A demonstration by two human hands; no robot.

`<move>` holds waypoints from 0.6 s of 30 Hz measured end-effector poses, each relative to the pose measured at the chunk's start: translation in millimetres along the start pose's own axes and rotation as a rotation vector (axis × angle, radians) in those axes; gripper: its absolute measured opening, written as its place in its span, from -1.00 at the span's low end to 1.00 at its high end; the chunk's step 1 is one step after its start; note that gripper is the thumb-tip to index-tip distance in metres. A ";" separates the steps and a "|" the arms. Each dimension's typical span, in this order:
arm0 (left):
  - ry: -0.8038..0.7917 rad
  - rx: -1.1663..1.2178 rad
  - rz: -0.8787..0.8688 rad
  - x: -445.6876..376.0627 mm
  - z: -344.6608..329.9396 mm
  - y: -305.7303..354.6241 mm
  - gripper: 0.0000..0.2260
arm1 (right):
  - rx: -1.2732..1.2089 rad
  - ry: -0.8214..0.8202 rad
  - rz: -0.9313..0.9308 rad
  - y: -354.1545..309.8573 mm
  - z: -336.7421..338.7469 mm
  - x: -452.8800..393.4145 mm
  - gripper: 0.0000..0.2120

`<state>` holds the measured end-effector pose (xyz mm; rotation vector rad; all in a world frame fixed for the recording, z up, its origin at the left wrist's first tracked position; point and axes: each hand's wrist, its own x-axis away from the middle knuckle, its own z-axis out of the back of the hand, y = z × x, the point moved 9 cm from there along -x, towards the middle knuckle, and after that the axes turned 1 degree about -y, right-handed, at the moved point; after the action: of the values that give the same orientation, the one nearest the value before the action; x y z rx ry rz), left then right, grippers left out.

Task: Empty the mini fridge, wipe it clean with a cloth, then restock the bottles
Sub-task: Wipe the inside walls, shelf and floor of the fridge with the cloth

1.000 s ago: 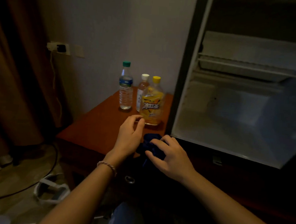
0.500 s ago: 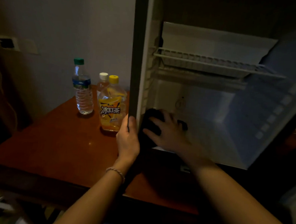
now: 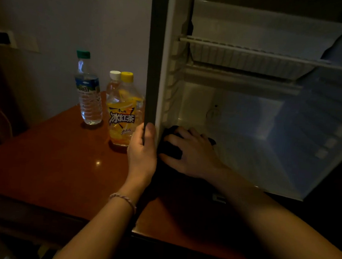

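Note:
The mini fridge (image 3: 247,122) stands open with nothing inside it. My left hand (image 3: 142,153) grips the fridge's left front edge (image 3: 153,67), fingers around the outside and thumb on the front. My right hand (image 3: 192,153) lies on a dark cloth (image 3: 171,147) at the front left corner of the fridge floor, fingers curled over it. Left of the fridge, three bottles stand on the wooden table (image 3: 52,161): a clear water bottle (image 3: 88,91) with a green cap, a yellow-capped iced tea bottle (image 3: 123,114), and a white-capped bottle (image 3: 113,83) behind it.
A wire shelf (image 3: 248,60) spans the upper part of the fridge. The open fridge door (image 3: 328,120) angles out at the right. A wall socket with a plug (image 3: 1,37) is at the far left on the wall.
The view has moved in closer to the fridge. My right hand carried the cloth from the table edge into the fridge, and my left hand took hold of the fridge's left edge.

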<state>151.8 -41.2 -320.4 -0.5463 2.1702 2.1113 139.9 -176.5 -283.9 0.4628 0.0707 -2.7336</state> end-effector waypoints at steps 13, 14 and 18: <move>-0.092 -0.046 -0.038 6.1 -3.3 -0.1 -0.08 | -0.100 0.002 -0.176 60.4 -27.9 -52.4 -0.48; -0.092 -0.043 -0.036 6.5 -3.4 1.0 -0.04 | -0.100 -0.006 -0.192 63.3 -29.6 -54.6 -0.48; -0.091 -0.023 -0.038 7.2 -2.6 3.7 -0.11 | -0.069 -0.009 -0.188 51.5 -23.9 -45.6 -0.44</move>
<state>144.4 -45.2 -318.8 -0.4794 2.0740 2.1006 206.0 -206.1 -291.0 0.4452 0.2158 -2.9058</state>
